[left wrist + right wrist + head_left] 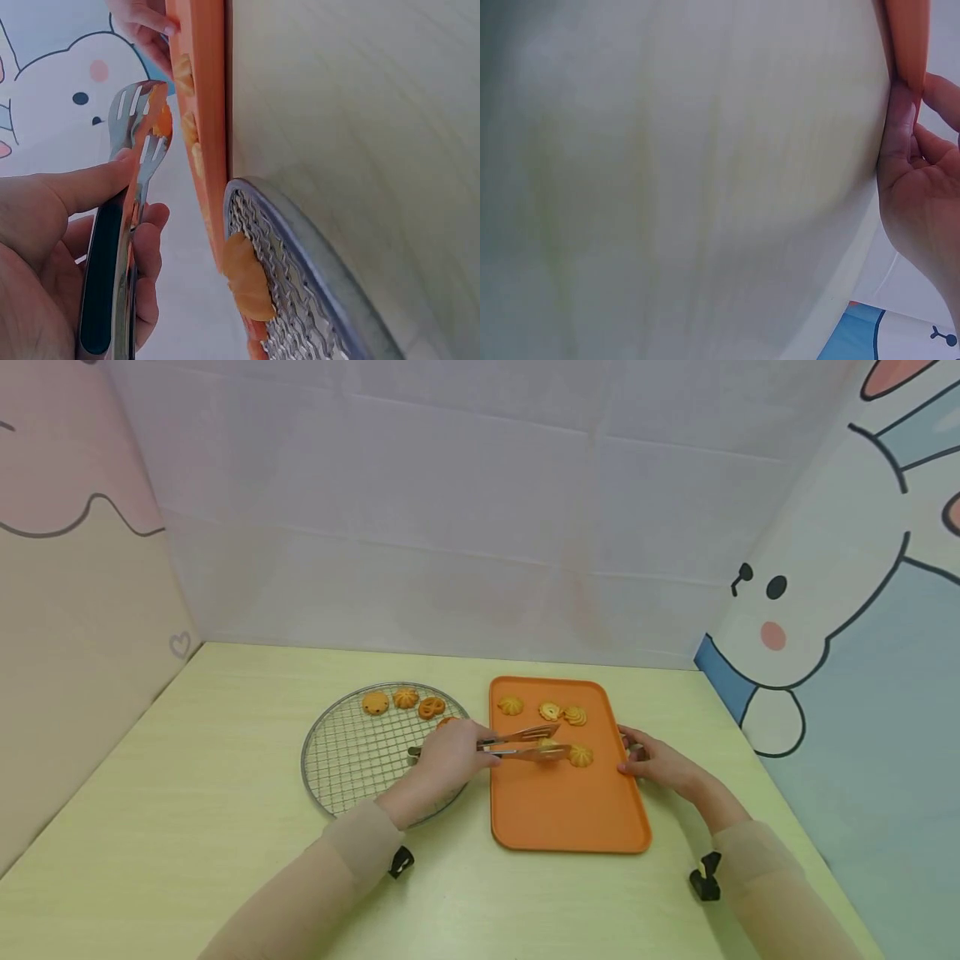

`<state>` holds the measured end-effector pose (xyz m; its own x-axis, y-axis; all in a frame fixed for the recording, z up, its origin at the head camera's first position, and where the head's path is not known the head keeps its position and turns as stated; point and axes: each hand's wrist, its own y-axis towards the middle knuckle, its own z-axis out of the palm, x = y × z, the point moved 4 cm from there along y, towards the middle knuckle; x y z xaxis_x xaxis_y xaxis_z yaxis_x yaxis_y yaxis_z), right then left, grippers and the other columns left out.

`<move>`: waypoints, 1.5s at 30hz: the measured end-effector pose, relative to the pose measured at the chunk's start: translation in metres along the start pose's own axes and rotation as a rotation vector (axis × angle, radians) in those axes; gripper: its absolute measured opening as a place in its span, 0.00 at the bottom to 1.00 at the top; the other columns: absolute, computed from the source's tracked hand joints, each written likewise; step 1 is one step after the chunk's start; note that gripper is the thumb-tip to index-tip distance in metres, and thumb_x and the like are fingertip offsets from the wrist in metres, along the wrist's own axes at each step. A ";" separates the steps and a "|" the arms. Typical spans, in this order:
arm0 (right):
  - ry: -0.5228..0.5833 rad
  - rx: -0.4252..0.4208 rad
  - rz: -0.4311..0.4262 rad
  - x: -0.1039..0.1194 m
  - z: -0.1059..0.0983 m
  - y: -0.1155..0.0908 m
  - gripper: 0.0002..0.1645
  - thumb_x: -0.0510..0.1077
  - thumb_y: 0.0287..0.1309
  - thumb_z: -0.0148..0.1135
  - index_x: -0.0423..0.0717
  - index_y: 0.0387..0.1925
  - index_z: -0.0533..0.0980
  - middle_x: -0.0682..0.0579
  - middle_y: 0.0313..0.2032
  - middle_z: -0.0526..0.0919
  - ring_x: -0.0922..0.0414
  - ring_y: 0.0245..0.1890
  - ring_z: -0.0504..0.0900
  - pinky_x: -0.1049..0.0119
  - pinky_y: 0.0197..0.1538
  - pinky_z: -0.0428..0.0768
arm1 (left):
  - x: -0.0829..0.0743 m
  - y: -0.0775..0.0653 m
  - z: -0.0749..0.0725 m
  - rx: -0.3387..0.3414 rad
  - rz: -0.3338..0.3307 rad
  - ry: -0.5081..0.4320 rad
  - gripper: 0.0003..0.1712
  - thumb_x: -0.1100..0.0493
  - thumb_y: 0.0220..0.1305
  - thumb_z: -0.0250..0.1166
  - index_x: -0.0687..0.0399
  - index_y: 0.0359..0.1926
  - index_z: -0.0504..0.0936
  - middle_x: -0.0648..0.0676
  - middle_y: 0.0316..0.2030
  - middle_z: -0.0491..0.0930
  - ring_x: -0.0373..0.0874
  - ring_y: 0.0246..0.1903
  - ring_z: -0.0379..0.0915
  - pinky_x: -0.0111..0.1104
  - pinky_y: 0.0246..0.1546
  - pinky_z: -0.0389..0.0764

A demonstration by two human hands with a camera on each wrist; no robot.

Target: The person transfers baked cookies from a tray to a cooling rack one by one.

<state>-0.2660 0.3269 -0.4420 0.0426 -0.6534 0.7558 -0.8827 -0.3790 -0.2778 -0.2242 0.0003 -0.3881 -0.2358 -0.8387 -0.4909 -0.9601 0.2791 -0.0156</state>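
My left hand (450,756) grips metal food tongs (525,743) with fork-like slotted ends, held over the orange tray (570,818). In the left wrist view the tongs' dark handle (105,277) lies between thumb and fingers. A golden cookie (163,120) shows at the slotted tips; whether they pinch it I cannot tell. More swirled cookies sit on the tray's far half, including a star-shaped one (581,756) beside the tips. At the tray's right edge, my right hand (663,766) pinches the rim (909,45) between thumb and fingers.
Left of the tray lies a round wire rack (352,760). Near its far rim are a round cookie (375,702), a ridged cookie (406,697) and a pretzel (431,707); another piece is partly behind my left hand. A pale wall (465,527) closes off the table's back.
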 end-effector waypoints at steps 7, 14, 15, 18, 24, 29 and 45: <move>0.002 0.002 0.017 0.001 0.000 -0.001 0.44 0.46 0.62 0.60 0.36 0.71 0.49 0.39 0.56 0.63 0.51 0.46 0.66 0.65 0.46 0.68 | 0.001 -0.008 -0.015 -0.004 0.016 0.005 0.22 0.47 0.54 0.70 0.47 0.49 0.84 0.46 0.30 0.83 0.36 0.21 0.70 0.29 0.16 0.68; 0.001 0.007 0.026 0.001 0.000 0.000 0.45 0.46 0.62 0.60 0.36 0.71 0.48 0.38 0.57 0.63 0.50 0.47 0.66 0.64 0.48 0.68 | 0.004 -0.018 -0.029 -0.040 0.024 -0.011 0.23 0.47 0.54 0.70 0.47 0.51 0.83 0.48 0.34 0.84 0.36 0.16 0.68 0.28 0.12 0.62; 0.001 0.008 0.028 0.000 0.000 0.001 0.45 0.46 0.62 0.60 0.36 0.71 0.48 0.39 0.57 0.63 0.50 0.48 0.66 0.64 0.48 0.68 | 0.005 -0.019 -0.031 -0.046 0.025 -0.009 0.23 0.47 0.54 0.70 0.46 0.51 0.83 0.48 0.34 0.84 0.36 0.15 0.68 0.28 0.12 0.62; -0.001 0.004 0.033 -0.001 -0.001 0.001 0.45 0.46 0.62 0.60 0.37 0.71 0.48 0.39 0.57 0.63 0.50 0.48 0.66 0.64 0.48 0.68 | 0.009 -0.022 -0.036 -0.059 0.024 -0.008 0.23 0.46 0.54 0.70 0.45 0.51 0.83 0.46 0.33 0.83 0.36 0.14 0.68 0.28 0.12 0.62; -0.008 0.001 0.025 -0.001 -0.001 0.001 0.45 0.46 0.62 0.60 0.36 0.71 0.48 0.39 0.56 0.63 0.49 0.47 0.66 0.64 0.47 0.68 | 0.016 -0.029 -0.049 -0.088 0.029 -0.010 0.22 0.45 0.54 0.69 0.41 0.51 0.83 0.46 0.31 0.83 0.36 0.11 0.61 0.27 0.11 0.57; -0.007 0.004 0.030 -0.001 -0.001 0.001 0.45 0.47 0.62 0.60 0.36 0.71 0.48 0.39 0.57 0.63 0.49 0.48 0.66 0.63 0.48 0.68 | 0.021 -0.037 -0.061 -0.114 0.035 -0.001 0.24 0.44 0.54 0.69 0.41 0.53 0.82 0.47 0.32 0.84 0.36 0.10 0.52 0.27 0.11 0.54; -0.005 0.002 0.031 -0.004 -0.001 0.003 0.45 0.47 0.62 0.60 0.36 0.71 0.48 0.38 0.57 0.62 0.49 0.47 0.66 0.64 0.48 0.68 | 0.056 -0.058 -0.091 -0.248 0.099 0.027 0.26 0.47 0.53 0.71 0.52 0.52 0.83 0.46 0.27 0.80 0.36 0.20 0.67 0.30 0.18 0.67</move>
<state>-0.2694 0.3283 -0.4453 0.0177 -0.6685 0.7435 -0.8827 -0.3597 -0.3024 -0.1950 -0.1052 -0.3351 -0.3313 -0.8260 -0.4561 -0.9388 0.2400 0.2471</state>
